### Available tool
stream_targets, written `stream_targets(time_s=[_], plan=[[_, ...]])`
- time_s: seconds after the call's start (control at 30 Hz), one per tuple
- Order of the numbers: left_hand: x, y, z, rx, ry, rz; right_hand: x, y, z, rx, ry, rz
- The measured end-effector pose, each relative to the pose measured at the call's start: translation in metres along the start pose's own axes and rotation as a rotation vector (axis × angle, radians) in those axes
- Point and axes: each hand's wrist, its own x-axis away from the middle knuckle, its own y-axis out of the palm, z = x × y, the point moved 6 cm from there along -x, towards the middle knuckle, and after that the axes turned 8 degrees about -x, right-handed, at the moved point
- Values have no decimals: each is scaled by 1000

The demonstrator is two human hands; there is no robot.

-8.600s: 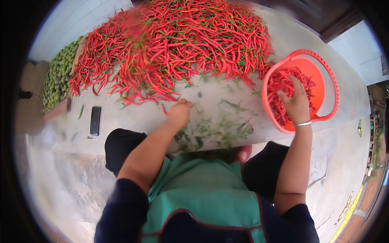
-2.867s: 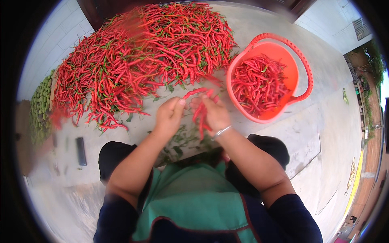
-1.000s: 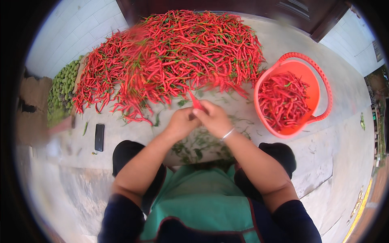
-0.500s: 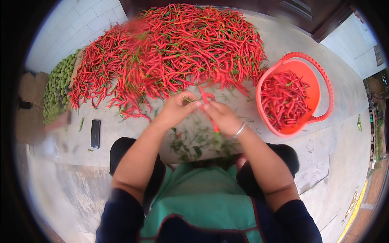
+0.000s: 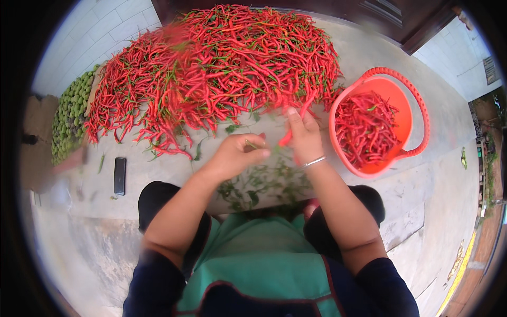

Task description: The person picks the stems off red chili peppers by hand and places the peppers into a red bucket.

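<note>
A red chili pepper (image 5: pixel 285 139) is gripped in my right hand (image 5: pixel 307 141), its lower end poking out beside the fingers; another red length shows above the thumb. Just left of it, thumb and fingers of my left hand (image 5: pixel 235 156) are pinched round a thin green stem (image 5: pixel 252 144), partly hidden. Beyond both hands spreads a large heap of red chili peppers (image 5: pixel 248 63), many with green stems. Beneath the hands lie green stems and leaves (image 5: pixel 253 185) on the concrete floor, somewhat blurred.
To the right stands a red-orange plastic basket (image 5: pixel 404 119) with a raised handle, partly filled with red chilies (image 5: pixel 367 127). A black phone (image 5: pixel 120 176) lies on the floor at left. Green round produce (image 5: pixel 74 113) is piled by the tiled wall. A dark door (image 5: pixel 391 18) is behind.
My hands have come apart. The right one has moved up and right with red chili in it; the left has dropped slightly nearer to me.
</note>
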Motion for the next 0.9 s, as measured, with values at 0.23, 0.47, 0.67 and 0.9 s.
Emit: stream_targets(time_s=[0.23, 0.47, 0.67, 0.9], plan=[[1, 10, -1, -67, -9, 3, 23, 18, -23, 440, -508, 69], [6, 14, 15, 42, 105, -108, 8, 2, 14, -69, 118, -6], [8, -3, 23, 348, 146, -48, -4, -1, -1, -37, 14, -211], [3, -16, 14, 64, 102, 134, 26, 22, -3, 267, 197, -396]])
